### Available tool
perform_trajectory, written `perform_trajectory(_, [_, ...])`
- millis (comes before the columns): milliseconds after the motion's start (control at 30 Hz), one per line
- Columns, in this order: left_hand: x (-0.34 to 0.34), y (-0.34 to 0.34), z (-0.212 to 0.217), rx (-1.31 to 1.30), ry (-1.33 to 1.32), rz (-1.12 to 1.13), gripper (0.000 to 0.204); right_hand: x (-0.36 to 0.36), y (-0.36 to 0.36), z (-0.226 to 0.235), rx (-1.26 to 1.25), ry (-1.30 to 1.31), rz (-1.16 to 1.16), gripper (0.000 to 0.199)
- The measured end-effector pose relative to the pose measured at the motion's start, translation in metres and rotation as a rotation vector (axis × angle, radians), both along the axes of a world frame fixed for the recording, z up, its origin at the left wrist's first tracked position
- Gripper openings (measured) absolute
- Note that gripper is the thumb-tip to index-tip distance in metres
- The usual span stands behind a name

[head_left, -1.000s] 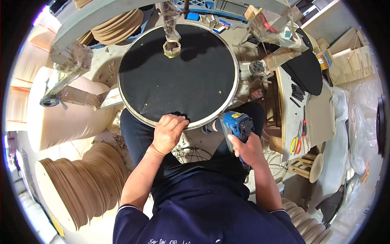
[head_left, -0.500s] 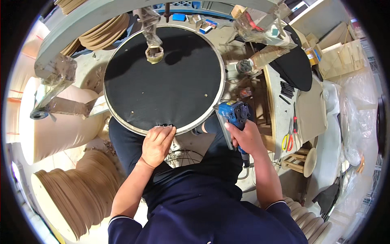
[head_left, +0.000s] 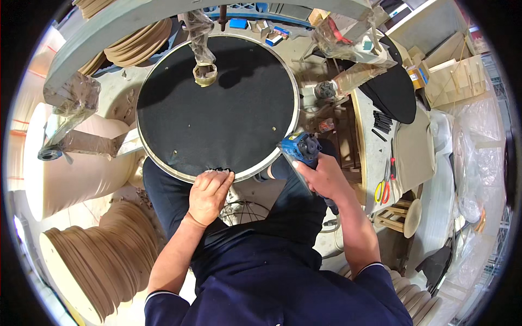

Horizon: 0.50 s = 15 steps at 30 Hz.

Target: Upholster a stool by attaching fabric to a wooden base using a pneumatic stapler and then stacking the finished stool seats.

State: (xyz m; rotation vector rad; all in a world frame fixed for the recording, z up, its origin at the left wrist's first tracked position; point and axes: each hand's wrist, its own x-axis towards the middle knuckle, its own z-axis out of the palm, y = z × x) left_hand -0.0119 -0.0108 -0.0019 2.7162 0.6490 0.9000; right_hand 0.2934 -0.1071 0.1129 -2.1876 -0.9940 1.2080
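Observation:
A large round panel [head_left: 217, 119] covered in black fabric, with a pale rim, lies before me over my knees. My left hand [head_left: 209, 198] is closed on its near edge, fingers pressed together over bunched black fabric [head_left: 217, 170] at the rim. To the right, my right hand [head_left: 324, 176] grips a blue staple gun [head_left: 300, 149]. The tool's nose sits at the panel's right near rim; whether it touches cannot be made out. A few small light spots show on the fabric.
Padded arms of a metal frame, one ending in a ring [head_left: 205, 75], reach over the panel. Right of me, a workbench [head_left: 372, 163] carries scissors [head_left: 383, 190], black strips [head_left: 382, 120] and dark fabric discs. Stacked brown discs [head_left: 103, 255] and a large pale roll [head_left: 81, 163] stand left.
My right hand has moved the staple gun slightly left, bringing its nose nearer the panel's rim. My left hand stays at the near edge.

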Motion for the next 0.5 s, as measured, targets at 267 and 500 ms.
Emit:
perform_trajectory(267, [0.009,-0.004,-0.002,-0.014,0.002,0.007,0.046,-0.022,-0.008,-0.005,-0.043,0.057,-0.005,0.039])
perform_trajectory(500, [0.019,-0.010,-0.004,-0.020,-0.004,0.017,0.045,-0.037,-0.008,0.004,0.008,0.063,-0.010,0.034])
